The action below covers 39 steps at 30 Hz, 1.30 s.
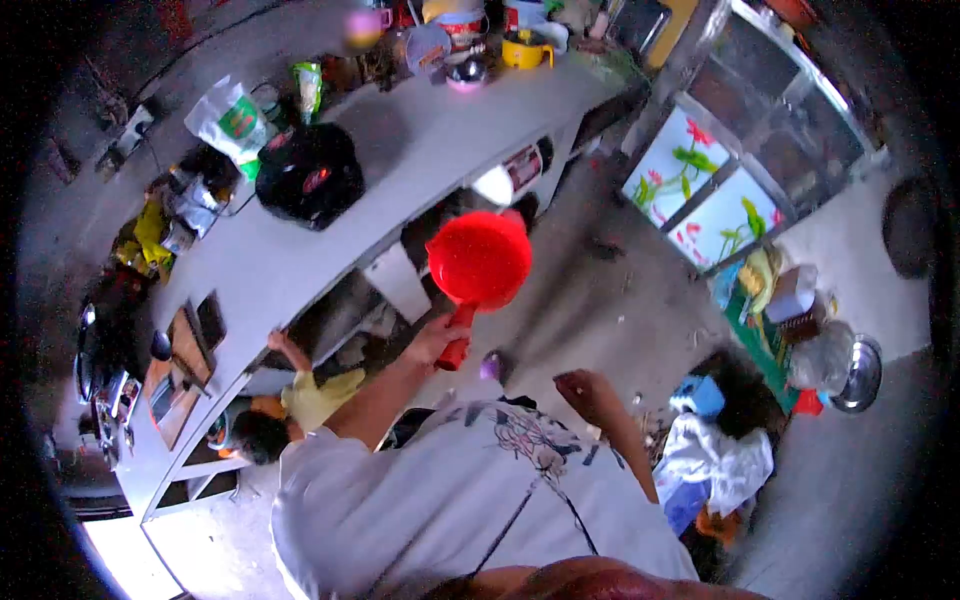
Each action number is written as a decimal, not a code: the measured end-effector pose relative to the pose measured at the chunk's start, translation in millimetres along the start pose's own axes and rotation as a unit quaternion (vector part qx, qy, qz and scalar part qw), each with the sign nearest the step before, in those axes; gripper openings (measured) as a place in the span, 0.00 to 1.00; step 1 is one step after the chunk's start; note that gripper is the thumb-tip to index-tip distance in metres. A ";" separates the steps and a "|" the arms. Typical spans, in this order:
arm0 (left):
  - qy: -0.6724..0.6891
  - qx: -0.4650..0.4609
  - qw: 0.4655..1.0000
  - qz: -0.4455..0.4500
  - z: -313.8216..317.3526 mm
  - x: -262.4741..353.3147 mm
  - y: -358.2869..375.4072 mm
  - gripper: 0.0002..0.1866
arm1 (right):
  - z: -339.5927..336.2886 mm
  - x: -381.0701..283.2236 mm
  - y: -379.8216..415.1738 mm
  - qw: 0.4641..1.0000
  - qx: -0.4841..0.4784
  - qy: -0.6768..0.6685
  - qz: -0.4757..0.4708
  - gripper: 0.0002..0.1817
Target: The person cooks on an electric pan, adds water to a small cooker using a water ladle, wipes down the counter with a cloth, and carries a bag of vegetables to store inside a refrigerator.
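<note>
My left hand [432, 340] is closed around the handle of a red plastic water dipper [480, 258]. Its round bowl is held out in front of me over the floor, beside the counter's front edge, with the inside of the bowl facing up toward me. My right hand [583, 392] hangs in front of my white shirt, in shadow and slightly blurred. Its fingers look loosely curled, and I see nothing in them.
Along the left runs a long grey counter [400, 165] bearing a black appliance [312, 175], a cutting board [180, 365] and a yellow pot [525, 50]. Another person in yellow [320, 400] stands close at my left, by the counter edge. A glass-panelled cabinet [710, 180] stands right.
</note>
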<state>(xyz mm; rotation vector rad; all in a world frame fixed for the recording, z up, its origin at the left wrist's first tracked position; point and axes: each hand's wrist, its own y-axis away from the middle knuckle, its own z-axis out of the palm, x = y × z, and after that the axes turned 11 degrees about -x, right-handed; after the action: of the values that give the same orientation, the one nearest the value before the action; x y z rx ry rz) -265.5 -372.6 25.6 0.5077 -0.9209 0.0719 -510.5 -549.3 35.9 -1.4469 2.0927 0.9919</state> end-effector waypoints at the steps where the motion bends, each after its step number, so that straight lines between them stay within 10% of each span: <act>1: -0.019 -0.008 1.000 0.000 0.5 18.2 -27.2 0.13 | -28.2 8.5 -15.2 1.000 0.001 0.010 -0.005 0.08; 6: -0.022 0.036 0.998 -0.039 10.7 78.3 -144.9 0.14 | -109.9 102.1 -44.0 0.981 0.159 -0.113 0.012 0.08; 12: 0.007 0.072 0.996 0.043 5.7 119.6 -295.6 0.15 | -192.5 185.0 -136.4 0.989 0.112 -0.067 0.065 0.07; 18: 0.105 0.098 0.986 0.087 -0.2 139.7 -419.3 0.13 | -314.0 240.4 -287.6 0.973 -0.001 0.162 -0.164 0.06; 22: 0.132 0.133 0.971 0.147 -23.1 132.5 -495.8 0.13 | -368.7 285.1 -386.7 0.981 -0.070 -0.031 -0.179 0.07; 24: 0.134 0.152 0.960 0.193 -11.5 148.9 -521.5 0.13 | -413.3 272.7 -429.9 0.957 -0.066 0.128 -0.252 0.08; 39: 0.133 0.255 0.944 0.159 -20.8 249.6 -613.2 0.14 | -552.5 189.9 -618.5 0.946 -0.136 0.004 -0.293 0.09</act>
<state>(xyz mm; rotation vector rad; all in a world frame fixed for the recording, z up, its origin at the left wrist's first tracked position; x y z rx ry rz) 69.5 -941.3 -29.2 0.8019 -0.7057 0.6725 23.5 -1210.5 75.4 -2.0427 1.4092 1.0389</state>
